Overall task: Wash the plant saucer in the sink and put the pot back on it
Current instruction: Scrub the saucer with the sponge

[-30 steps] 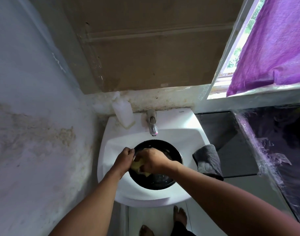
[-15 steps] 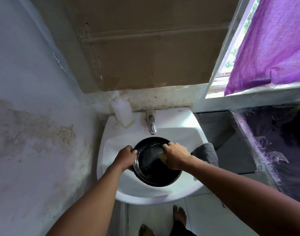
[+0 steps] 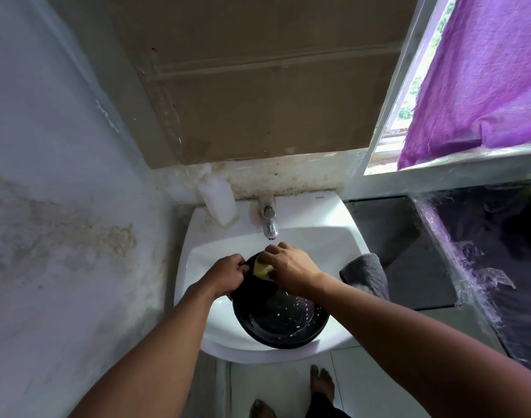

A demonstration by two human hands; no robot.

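Observation:
The black round plant saucer [image 3: 282, 321] lies tilted in the white sink [image 3: 327, 245], wet, with flecks of foam on its inside. My left hand [image 3: 225, 276] grips the saucer's upper left rim. My right hand [image 3: 291, 270] presses a yellow sponge [image 3: 262, 270] against the saucer's far edge, just under the chrome tap [image 3: 268, 223]. The plant pot is not in view.
A white soap bottle [image 3: 218, 200] stands on the sink's back left corner. A grey cloth [image 3: 368, 274] hangs over the sink's right rim. A dark counter [image 3: 409, 251] and plastic-wrapped item lie to the right, a wall close on the left. Bare feet stand below the sink.
My right hand with the sponge has moved from the saucer's right side to its far left edge, close to my left hand. The saucer sits lower in the sink and tilts more.

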